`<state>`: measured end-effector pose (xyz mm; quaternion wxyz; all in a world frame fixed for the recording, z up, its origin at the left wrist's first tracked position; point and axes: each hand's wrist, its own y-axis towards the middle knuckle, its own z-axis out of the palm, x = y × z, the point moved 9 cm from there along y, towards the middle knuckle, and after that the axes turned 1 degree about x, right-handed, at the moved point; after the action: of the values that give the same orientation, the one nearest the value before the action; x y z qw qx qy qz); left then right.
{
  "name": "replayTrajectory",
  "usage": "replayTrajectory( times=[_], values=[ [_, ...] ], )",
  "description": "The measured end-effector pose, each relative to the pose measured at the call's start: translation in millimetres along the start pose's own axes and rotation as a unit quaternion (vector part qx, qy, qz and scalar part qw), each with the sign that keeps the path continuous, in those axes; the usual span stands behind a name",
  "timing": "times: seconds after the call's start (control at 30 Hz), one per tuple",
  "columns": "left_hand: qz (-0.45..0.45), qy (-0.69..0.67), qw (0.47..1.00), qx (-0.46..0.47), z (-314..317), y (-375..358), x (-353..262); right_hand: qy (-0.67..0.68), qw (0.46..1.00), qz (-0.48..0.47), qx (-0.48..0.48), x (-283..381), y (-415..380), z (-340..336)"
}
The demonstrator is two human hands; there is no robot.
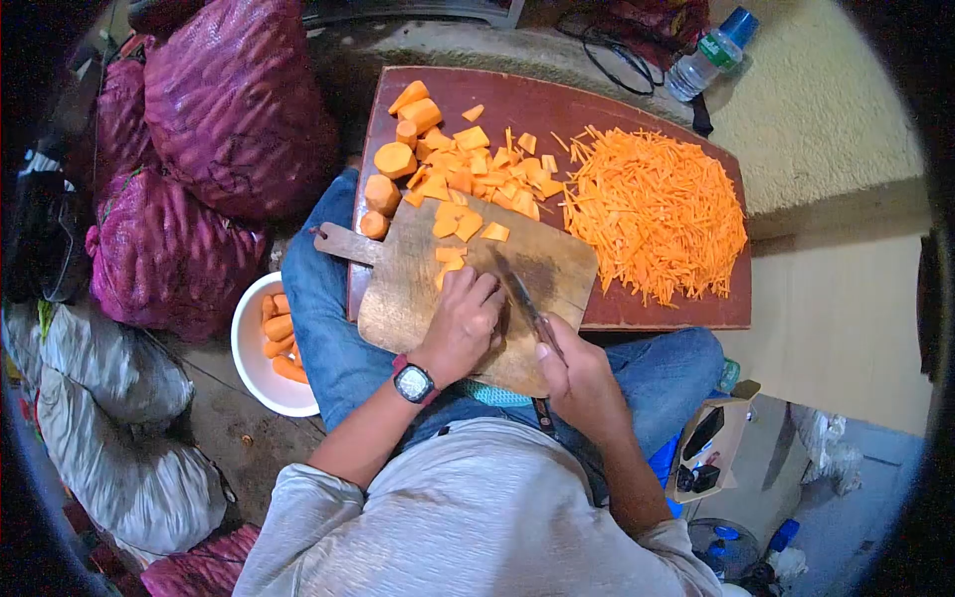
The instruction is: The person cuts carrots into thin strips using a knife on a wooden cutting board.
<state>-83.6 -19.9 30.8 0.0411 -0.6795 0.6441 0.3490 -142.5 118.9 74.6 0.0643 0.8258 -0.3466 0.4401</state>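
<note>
My right hand (577, 373) is closed round the handle of a kitchen knife (519, 291), its blade slanting up and left over the wooden cutting board (398, 303). Beside the blade, my left hand (466, 323) presses down on the board with curled fingers; whatever lies under them is hidden. Carrot slices (458, 221) lie on the board just beyond my left fingertips. Past the board's far edge are more carrot slices (487, 164) and thick carrot chunks (395, 159). A large heap of carrot shreds (652, 214) sits to the right.
The board rests on a dark red tabletop (617, 316) across my lap. At left stand a white bowl (246, 343) of whole carrots (280, 333) and pink mesh sacks (239, 109). A water bottle (711, 58) lies at upper right; a cardboard box (731, 438) is at lower right.
</note>
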Motion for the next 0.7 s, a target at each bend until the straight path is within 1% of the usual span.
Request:
replayTrajectory(
  times=[0.03,0.1,0.13,0.17,0.2,0.23,0.27,0.3,0.33,0.37,0.43,0.47,0.53,0.57,0.63,0.7],
  values=[
    [-0.002,-0.004,1.0,0.003,-3.2,1.2,-1.5,0.0,1.0,-0.004,0.0,0.4,-1.5,-2.5],
    [-0.009,-0.009,1.0,0.005,-1.1,-1.1,-0.5,0.035,0.998,-0.029,-0.048,1.2,-11.0,-17.7],
    [-0.025,-0.018,0.999,-0.01,2.9,-2.8,5.5,0.058,0.997,-0.009,-0.047,-2.8,-13.5,-20.7],
    [-0.038,-0.027,0.999,-0.024,4.8,-3.8,9.8,0.059,0.997,-0.008,-0.047,-5.5,-16.1,-23.3],
    [-0.035,-0.027,0.999,-0.023,5.5,-3.2,9.1,0.064,0.997,0.031,-0.017,-15.2,-18.6,-19.9],
    [-0.038,-0.064,0.993,-0.087,-5.7,-3.7,10.9,0.07,0.995,0.069,0.012,-23.0,-21.2,-15.3],
    [-0.042,-0.1,0.983,-0.15,-17.2,-5.8,14.1,0.071,0.995,0.067,0.009,-20.5,-24.4,-15.0],
    [-0.039,-0.099,0.983,-0.149,-22.7,-4.5,13.7,0.079,0.993,0.08,0.027,-18.1,-29.0,-9.9],
    [-0.058,-0.074,0.983,-0.155,-32.1,-4.7,17.1,0.087,0.991,0.093,0.045,-17.7,-31.4,-5.6],
    [-0.077,-0.049,0.983,-0.16,-40.2,-6.6,22.3,0.089,0.991,0.092,0.043,-21.2,-30.6,-4.6],
    [-0.083,-0.031,0.985,-0.148,-48.2,-6.2,30.6,0.064,0.997,-0.003,0.037,-18.1,-27.9,-5.1],
    [-0.101,-0.003,0.986,-0.131,-49.9,-6.3,34.2,0.065,0.997,-0.004,0.035,-23.6,-25.2,-11.0],
    [-0.134,0.033,0.986,-0.089,-48.9,-9.9,42.0,0.073,0.991,0.114,-0.001,-58.4,-14.1,-35.7],
    [-0.132,0.033,0.987,-0.088,-49.3,-12.2,41.6,0.062,0.991,0.091,-0.074,-67.2,-7.9,-53.4],
    [-0.138,0.053,0.986,-0.076,-50.1,-11.7,41.2,0.072,0.985,0.081,-0.131,-85.0,-1.0,-79.4],
    [-0.133,0.041,0.987,-0.077,-47.8,-11.3,43.8,0.096,0.985,0.082,-0.121,-81.2,-2.3,-82.5]
  ],
)
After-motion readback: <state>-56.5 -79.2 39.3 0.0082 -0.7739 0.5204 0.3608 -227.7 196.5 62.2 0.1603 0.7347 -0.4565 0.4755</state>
